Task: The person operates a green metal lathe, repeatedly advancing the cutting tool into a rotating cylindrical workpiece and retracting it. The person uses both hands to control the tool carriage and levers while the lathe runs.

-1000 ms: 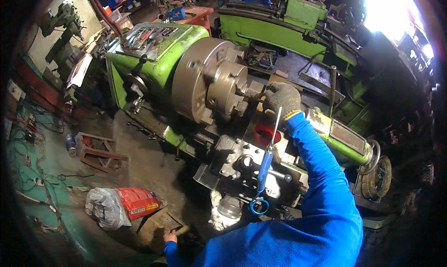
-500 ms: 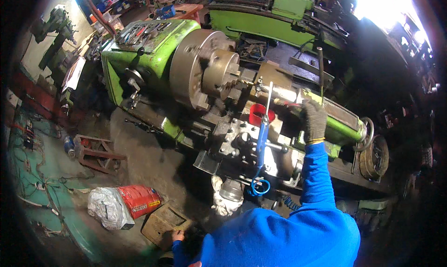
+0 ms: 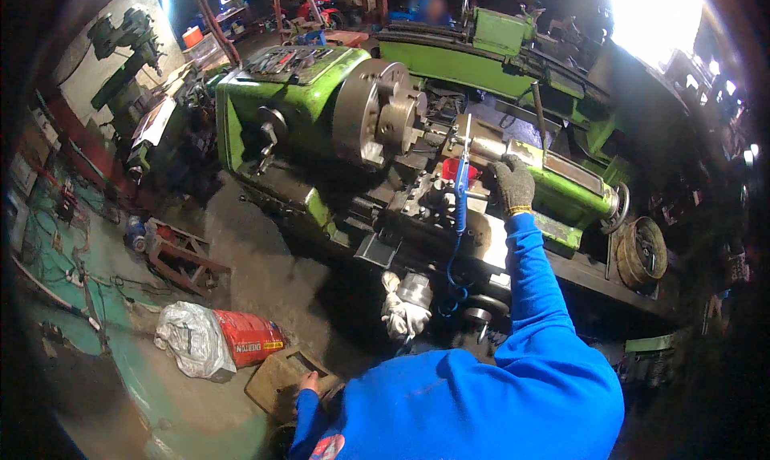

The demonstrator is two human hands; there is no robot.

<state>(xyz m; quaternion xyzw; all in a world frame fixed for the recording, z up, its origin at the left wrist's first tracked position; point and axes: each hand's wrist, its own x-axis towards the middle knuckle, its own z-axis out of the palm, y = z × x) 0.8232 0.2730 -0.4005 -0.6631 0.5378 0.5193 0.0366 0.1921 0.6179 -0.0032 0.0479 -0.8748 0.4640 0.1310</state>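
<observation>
My right hand (image 3: 514,186), in a knitted glove, is raised beside the lathe's tailstock (image 3: 553,167), just right of a red cup (image 3: 454,170). Its fingers are curled; whatever they may hold is hidden. A blue air blow gun (image 3: 461,194) with a long metal nozzle stands upright left of this hand, its coiled hose hanging below. Farther left is the big round lathe chuck (image 3: 357,111), with a workpiece (image 3: 395,125) in front of it. My bare left hand (image 3: 309,381) rests low, fingers apart, at the edge of a tan box-like piece (image 3: 273,388).
A white rag (image 3: 403,316) hangs at the lathe's front. A red and white sack (image 3: 241,337) and a rusty metal frame (image 3: 184,259) lie on the floor at left. Another green machine (image 3: 449,63) stands behind; a round drum (image 3: 642,251) is at right. Tools lie atop the headstock (image 3: 285,63).
My right hand has drawn nearer the red cup; the brush-like thing with a red handle seen at it before no longer shows clearly. The whole view has shifted. My left hand stays at the box.
</observation>
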